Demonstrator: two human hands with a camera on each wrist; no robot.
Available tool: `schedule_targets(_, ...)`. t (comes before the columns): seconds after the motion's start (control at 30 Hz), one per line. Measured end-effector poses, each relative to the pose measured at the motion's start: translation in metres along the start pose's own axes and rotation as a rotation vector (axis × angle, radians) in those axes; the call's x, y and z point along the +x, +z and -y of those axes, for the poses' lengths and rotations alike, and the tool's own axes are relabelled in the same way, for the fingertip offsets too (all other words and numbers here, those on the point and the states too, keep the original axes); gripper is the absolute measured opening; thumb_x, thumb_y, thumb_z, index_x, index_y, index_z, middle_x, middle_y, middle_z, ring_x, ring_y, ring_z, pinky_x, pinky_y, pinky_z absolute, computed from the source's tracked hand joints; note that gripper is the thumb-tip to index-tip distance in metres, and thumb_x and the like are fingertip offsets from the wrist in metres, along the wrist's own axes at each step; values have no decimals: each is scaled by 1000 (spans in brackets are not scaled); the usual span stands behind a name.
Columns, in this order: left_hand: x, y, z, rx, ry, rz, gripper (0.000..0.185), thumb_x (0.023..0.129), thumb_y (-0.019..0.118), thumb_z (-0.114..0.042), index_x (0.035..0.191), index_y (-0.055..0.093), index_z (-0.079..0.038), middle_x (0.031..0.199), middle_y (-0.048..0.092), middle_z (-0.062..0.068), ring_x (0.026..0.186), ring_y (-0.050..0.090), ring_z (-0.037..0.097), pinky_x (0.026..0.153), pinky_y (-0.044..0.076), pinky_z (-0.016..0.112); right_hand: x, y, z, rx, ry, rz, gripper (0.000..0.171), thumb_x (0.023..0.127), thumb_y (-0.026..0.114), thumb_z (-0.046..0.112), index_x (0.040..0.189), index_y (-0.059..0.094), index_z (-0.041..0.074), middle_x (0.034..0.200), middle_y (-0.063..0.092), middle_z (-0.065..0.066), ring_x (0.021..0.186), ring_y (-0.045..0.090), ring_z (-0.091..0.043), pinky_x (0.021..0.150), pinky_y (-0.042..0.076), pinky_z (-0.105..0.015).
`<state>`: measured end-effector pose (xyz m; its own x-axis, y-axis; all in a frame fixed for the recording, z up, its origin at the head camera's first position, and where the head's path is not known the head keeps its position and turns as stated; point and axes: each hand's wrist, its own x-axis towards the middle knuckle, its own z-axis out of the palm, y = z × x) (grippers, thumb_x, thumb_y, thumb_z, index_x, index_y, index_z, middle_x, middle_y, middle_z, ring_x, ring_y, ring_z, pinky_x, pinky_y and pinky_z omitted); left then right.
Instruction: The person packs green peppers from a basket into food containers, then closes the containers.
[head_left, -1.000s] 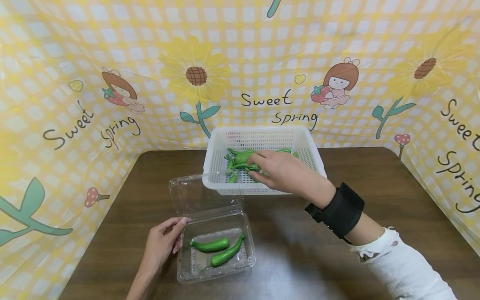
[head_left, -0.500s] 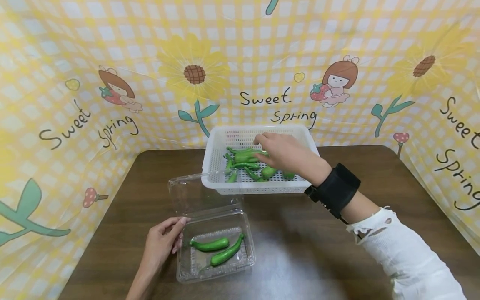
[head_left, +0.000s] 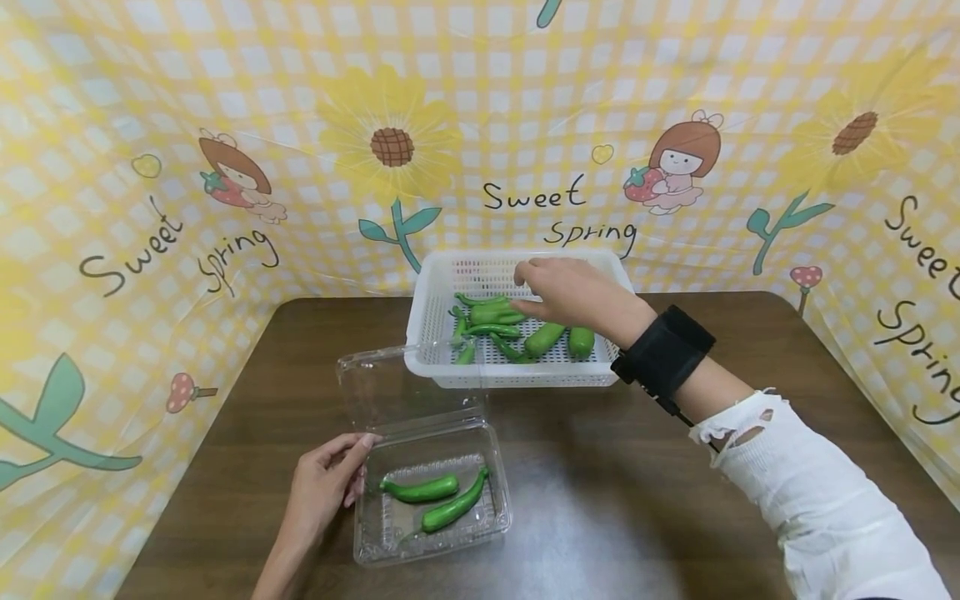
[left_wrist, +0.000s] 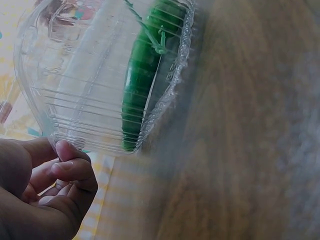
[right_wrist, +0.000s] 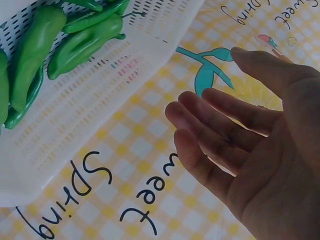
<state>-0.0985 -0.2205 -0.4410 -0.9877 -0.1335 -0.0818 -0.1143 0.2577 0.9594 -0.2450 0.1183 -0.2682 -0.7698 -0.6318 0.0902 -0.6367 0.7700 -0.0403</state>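
My left hand (head_left: 324,485) pinches the left rim of a clear plastic clamshell box (head_left: 491,533), thumb on top, as the left wrist view also shows. Two green peppers (head_left: 420,490) lie in its base, and its lid stands raised at the back. Over the white perforated basket (head_left: 417,333) hovers my right hand (head_left: 581,292), its fingers loosely bent and nothing between them; the right wrist view shows the bare palm (right_wrist: 270,165). Several green peppers (right_wrist: 85,50) of differing shapes lie in the basket below the hand, which partly hides the basket's back right.
A brown wooden table (head_left: 600,492) carries both containers. Behind it and along both sides hangs a yellow checked cloth (head_left: 517,108) with sunflowers and lettering. The raised clear lid (head_left: 412,387) overlaps the basket's front left corner in the head view.
My right hand has risen from among the peppers toward the back of the basket, uncovering two thick green ones at the front right. The left hand and the box have stayed put.
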Motion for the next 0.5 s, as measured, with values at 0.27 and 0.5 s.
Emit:
schedule_targets(0.27,1,-1,1,11,4,-6,29,97,65,-29,110,73,-4,62,58,1,43,48,7,37,44,25,13,3,1,-9,8,51,37,97,64,36,117,63,5,107,68,-12,87,66,-24,78,57,-37)
schedule_targets(0.5,0,0,-2,-6,6,-6,32,96,66,-30,110,72,-2,61,57,2,43,47,8,37,43,25,28,10,-1,-25,7,123,38,97,64,39,113,63,4,100,67,-11,86,64,-23,77,55,-37)
